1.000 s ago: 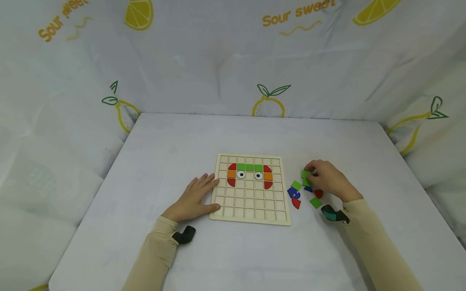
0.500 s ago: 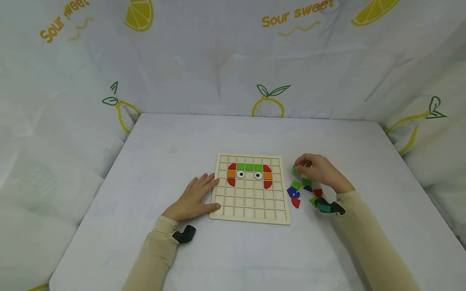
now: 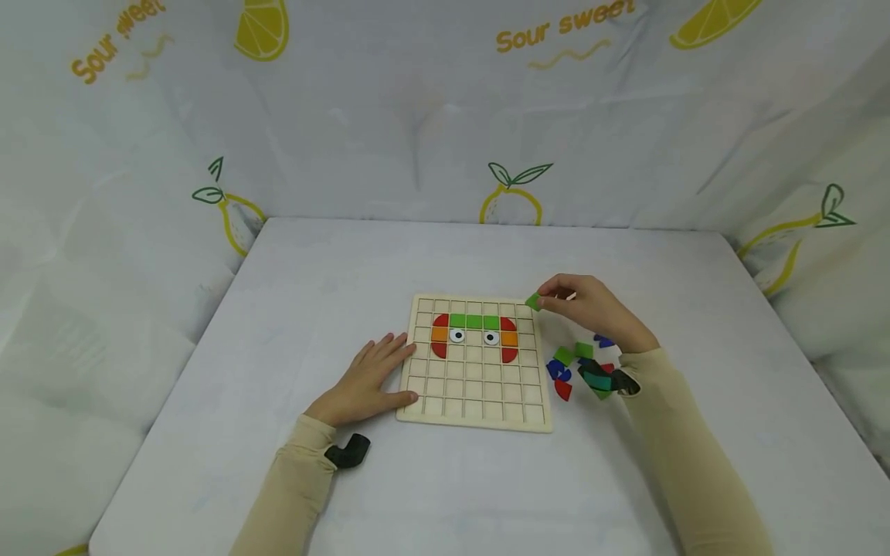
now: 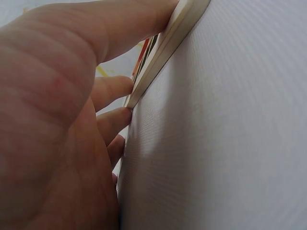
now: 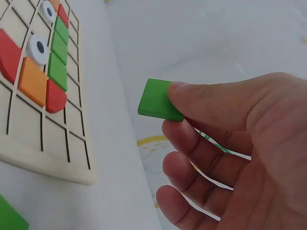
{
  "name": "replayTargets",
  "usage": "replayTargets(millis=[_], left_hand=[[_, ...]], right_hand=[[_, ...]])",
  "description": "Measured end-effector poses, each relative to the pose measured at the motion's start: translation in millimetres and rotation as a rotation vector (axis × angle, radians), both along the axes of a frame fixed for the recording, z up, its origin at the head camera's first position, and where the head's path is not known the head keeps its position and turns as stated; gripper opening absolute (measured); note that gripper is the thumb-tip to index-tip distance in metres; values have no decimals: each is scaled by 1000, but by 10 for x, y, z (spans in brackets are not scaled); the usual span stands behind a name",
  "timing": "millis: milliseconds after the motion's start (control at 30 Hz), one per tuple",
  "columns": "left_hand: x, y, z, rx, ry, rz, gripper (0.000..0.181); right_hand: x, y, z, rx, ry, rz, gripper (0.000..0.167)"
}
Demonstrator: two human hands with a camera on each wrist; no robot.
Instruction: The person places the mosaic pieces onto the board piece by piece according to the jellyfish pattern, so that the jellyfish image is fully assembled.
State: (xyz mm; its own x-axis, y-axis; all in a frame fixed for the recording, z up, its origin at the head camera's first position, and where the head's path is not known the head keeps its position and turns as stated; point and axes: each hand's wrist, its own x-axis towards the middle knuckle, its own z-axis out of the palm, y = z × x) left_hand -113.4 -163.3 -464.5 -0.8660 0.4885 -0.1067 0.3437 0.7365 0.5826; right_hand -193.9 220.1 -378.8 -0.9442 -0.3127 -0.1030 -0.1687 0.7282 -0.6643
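Note:
A wooden grid board (image 3: 473, 417) lies on the table with red, orange and green tiles and two white eye discs (image 3: 456, 336) set in its upper rows. My left hand (image 3: 368, 378) lies with spread fingers along the board's left edge; thumb and fingertips touch the rim, as the left wrist view shows. Between thumb and index finger, my right hand (image 3: 591, 309) pinches a green square tile (image 5: 158, 99), held up near the board's top right corner. The right wrist view shows the other fingers loosely bent beneath it.
Right of the board lie loose pieces: green squares (image 3: 584, 350), blue pieces (image 3: 555, 369) and a red quarter piece (image 3: 563, 391). The right wrist strap (image 3: 596, 378) hides some of them. A white curtain with lemon prints (image 3: 417, 116) stands behind the table.
My right hand has lifted the green square tile off the loose pieces and carried it left and away from me to the board's upper right corner. The left hand has stayed in place.

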Motion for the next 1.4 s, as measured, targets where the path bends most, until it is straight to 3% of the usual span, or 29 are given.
replayTargets(millis=[333,733,1400], left_hand=[[3,-10,-12,9,3,-6,83],[13,-4,-9,29,26,-8,83],[10,-26,-18,33,27,-12,81]], right_hand=[[-29,-135,45,-50,5,38,24],[38,-131,57,-20,24,53,20],[29,-200,-24,-22,-60,16,20]])
